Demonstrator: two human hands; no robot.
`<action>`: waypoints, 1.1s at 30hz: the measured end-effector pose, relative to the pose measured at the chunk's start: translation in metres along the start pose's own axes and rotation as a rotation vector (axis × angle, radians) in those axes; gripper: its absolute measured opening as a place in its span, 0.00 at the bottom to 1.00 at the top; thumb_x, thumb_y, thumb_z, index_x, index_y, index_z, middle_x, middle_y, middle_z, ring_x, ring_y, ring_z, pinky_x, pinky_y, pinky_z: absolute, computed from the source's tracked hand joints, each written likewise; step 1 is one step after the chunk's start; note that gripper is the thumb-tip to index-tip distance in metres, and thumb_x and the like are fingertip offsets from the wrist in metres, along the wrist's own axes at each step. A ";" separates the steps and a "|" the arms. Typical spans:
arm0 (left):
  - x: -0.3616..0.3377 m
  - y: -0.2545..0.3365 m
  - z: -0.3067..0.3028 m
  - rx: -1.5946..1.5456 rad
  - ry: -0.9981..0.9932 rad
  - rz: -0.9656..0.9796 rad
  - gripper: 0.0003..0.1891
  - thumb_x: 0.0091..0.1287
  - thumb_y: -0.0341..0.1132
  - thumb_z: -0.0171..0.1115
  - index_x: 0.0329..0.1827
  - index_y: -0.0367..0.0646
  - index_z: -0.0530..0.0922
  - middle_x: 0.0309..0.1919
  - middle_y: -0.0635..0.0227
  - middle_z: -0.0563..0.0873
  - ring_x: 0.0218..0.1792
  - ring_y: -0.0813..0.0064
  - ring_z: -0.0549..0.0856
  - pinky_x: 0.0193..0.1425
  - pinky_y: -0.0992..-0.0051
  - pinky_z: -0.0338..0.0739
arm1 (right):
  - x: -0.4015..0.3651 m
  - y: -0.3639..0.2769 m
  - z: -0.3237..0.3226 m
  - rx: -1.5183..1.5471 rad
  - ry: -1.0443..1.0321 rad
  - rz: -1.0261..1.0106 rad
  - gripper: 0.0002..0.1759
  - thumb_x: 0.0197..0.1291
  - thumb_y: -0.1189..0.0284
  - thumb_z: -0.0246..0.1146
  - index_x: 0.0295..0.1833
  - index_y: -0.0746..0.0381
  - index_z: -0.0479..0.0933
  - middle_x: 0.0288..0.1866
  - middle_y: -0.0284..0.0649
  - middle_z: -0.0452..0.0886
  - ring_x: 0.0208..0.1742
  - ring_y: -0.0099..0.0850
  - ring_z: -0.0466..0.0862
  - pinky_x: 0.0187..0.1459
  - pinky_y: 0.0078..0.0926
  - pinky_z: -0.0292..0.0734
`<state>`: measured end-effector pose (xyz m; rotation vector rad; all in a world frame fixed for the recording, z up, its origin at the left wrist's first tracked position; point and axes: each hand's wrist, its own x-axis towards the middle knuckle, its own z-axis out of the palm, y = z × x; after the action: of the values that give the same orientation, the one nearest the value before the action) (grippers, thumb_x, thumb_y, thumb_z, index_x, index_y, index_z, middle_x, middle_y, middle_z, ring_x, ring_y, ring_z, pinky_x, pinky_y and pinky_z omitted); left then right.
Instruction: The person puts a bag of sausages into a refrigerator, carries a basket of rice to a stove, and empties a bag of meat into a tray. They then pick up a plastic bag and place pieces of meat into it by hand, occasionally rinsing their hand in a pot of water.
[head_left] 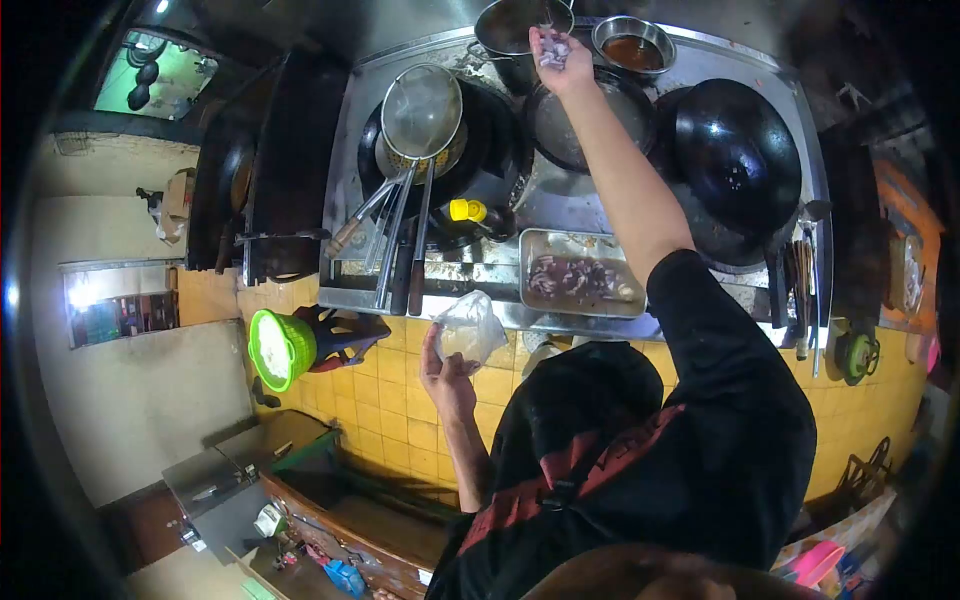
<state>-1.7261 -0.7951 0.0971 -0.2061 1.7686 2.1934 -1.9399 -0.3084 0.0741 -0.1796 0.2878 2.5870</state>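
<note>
My right hand (568, 75) is stretched out at the back of the stove, palm up and cupped around chopped purple onion (553, 52). It is at the near rim of a dark pot (505, 28). In my left hand (449, 375), held low in front of the counter, is a clear plastic bag (470, 328); its contents are hard to make out. Between my arms, a metal tray (582, 238) on the stove's front edge holds more chopped onion (575, 280).
A steel bowl of brown liquid (634, 50) stands back right, beside a large black wok (738, 150). Strainers (422, 112) with long handles lie over another wok at left. A yellow-capped bottle (468, 210) stands mid-stove. A green basket (272, 350) is at left.
</note>
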 end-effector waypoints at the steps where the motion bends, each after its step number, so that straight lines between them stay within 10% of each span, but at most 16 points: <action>1: 0.001 -0.002 -0.001 -0.004 0.000 0.010 0.31 0.55 0.16 0.46 0.67 0.37 0.67 0.67 0.59 0.69 0.50 0.72 0.80 0.38 0.78 0.79 | 0.001 -0.001 0.002 -0.002 -0.001 0.003 0.15 0.68 0.69 0.43 0.38 0.68 0.72 0.40 0.52 0.79 0.46 0.49 0.82 0.42 0.36 0.83; 24: 0.001 -0.007 -0.008 -0.032 -0.009 0.006 0.31 0.55 0.16 0.46 0.66 0.38 0.68 0.61 0.63 0.75 0.30 0.84 0.76 0.31 0.80 0.77 | -0.007 0.010 0.005 0.003 -0.029 0.073 0.16 0.65 0.69 0.43 0.39 0.70 0.71 0.36 0.53 0.79 0.36 0.45 0.81 0.40 0.37 0.83; 30: 0.003 0.000 0.001 -0.013 -0.029 0.002 0.31 0.54 0.16 0.46 0.66 0.38 0.69 0.63 0.64 0.73 0.34 0.84 0.79 0.31 0.81 0.78 | -0.009 0.014 -0.001 0.088 0.012 0.002 0.13 0.67 0.72 0.43 0.45 0.71 0.67 0.39 0.56 0.77 0.39 0.51 0.81 0.47 0.47 0.83; 33: 0.000 0.009 0.007 0.037 -0.041 -0.015 0.31 0.54 0.14 0.44 0.65 0.35 0.68 0.61 0.57 0.74 0.55 0.67 0.79 0.48 0.71 0.81 | -0.020 0.018 0.010 0.052 0.034 -0.032 0.13 0.67 0.72 0.43 0.44 0.71 0.68 0.39 0.57 0.77 0.41 0.52 0.81 0.46 0.47 0.83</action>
<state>-1.7286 -0.7904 0.1072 -0.1651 1.7778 2.1375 -1.9332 -0.3306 0.0907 -0.2083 0.3611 2.5445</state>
